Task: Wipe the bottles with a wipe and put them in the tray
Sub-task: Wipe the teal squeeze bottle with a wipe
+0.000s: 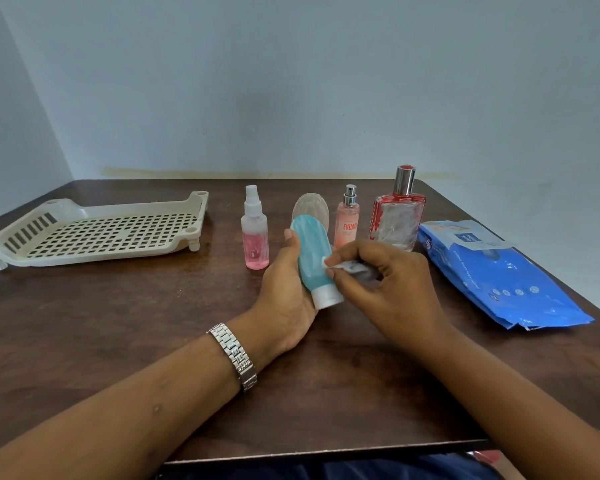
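My left hand (284, 289) is curled round the blue bottle (309, 251), cap toward me, over the desk (118, 323). My right hand (378, 282) pinches the wipe (347, 266) against its side. I think the risk is here — the wet wipe can make the bottle slippery, and if it slides out it may knock the ones standing just beyond my hands.

I count five bottles: one held and four standing — a pink spray (255, 237), a clear tube (312, 206), a peach bottle (346, 223) and a red bottle (397, 216). One tray (101, 233), nothing in it, lies well left of my left hand. One pack (499, 275) lies right of my right hand.
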